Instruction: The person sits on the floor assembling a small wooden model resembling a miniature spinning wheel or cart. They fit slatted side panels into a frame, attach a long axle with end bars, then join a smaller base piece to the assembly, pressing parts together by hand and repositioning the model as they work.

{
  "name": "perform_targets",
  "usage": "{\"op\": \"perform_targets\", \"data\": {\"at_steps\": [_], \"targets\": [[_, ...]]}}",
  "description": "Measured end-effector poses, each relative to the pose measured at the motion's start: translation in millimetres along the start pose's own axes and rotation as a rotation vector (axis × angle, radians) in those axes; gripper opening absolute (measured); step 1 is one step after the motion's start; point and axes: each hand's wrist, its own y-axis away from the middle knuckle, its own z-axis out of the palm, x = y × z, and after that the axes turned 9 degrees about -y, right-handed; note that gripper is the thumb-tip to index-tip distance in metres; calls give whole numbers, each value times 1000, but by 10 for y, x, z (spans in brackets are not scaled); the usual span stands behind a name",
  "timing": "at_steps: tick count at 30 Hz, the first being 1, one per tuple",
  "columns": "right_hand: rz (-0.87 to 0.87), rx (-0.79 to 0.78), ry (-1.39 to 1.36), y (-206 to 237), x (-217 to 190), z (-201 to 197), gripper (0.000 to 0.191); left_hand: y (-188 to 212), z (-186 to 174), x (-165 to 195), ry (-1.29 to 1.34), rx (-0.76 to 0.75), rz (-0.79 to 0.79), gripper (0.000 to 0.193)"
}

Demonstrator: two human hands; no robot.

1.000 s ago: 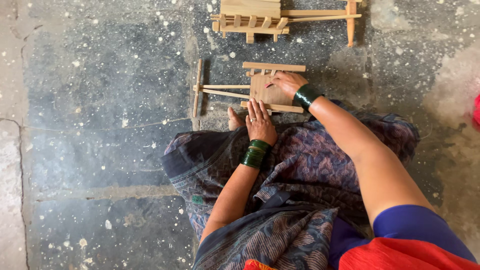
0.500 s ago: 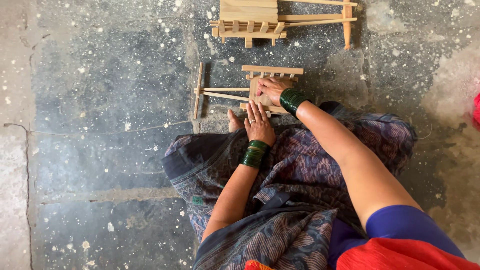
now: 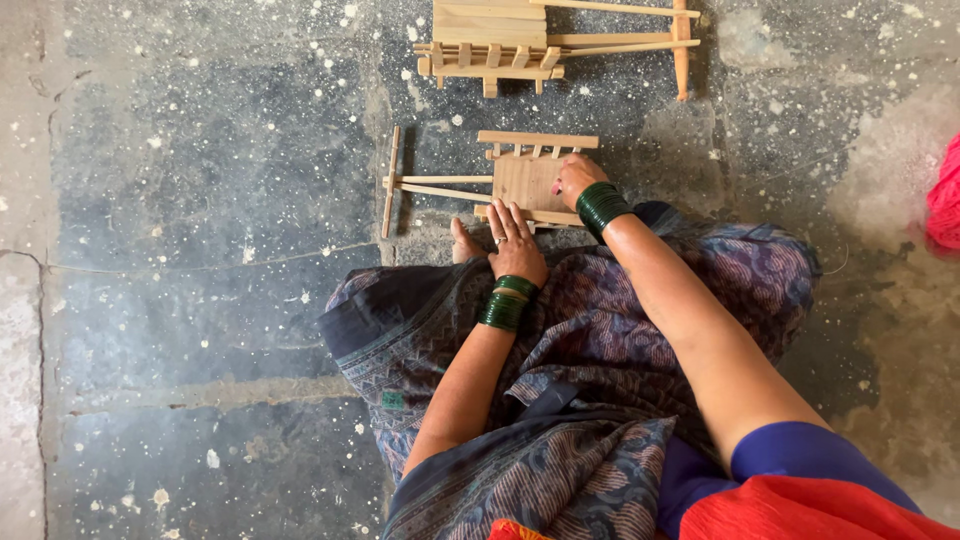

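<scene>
Since the earlier frame the right hand (image 3: 578, 178) has slid a little leftward across the small wooden cart (image 3: 500, 180), from its far edge onto the flat board; the left hand (image 3: 517, 243) has hardly shifted. Now the right hand rests on the board with its fingers curled — whether they grip anything or only press down, I cannot tell. Left-hand fingers lie spread and flat, closed on nothing, their tips touching the near rail of the cart, the palm on the patterned cloth (image 3: 600, 330) over the knee. Dark green bangles (image 3: 603, 205) ring both wrists. A bare toe (image 3: 463, 243) pokes out just beside the left hand.

That cart lies on the speckled grey stone floor (image 3: 200, 200) just in front of the knees, its thin shafts running left to a crossbar. Farther off — near the top edge — lies a larger wooden cart (image 3: 500, 40), well apart from both hands.
</scene>
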Motion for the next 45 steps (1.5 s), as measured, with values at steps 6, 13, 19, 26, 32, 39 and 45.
{"op": "perform_targets", "data": {"at_steps": [6,13,19,26,32,39,45], "targets": [[-73,-32,10,-185,-302,125,18,-18,53,-11,-10,2,14,95],[-196,-96,-170,-463,-748,280,9,-16,117,10,28,55,-1,93],[-248,-242,-102,-407,-753,209,5,-24,108,24,4,7,-8,91],[-74,-396,36,-229,-273,79,15,11,87,28,-31,42,-12,94],[3,-279,28,-130,209,-44,18,38,27,33,-21,66,-17,98],[114,-395,89,-191,-74,119,27,30,16,6,-33,32,-11,98],[15,-434,146,-235,-315,84,22,-23,91,-4,-40,25,-17,89]]}}
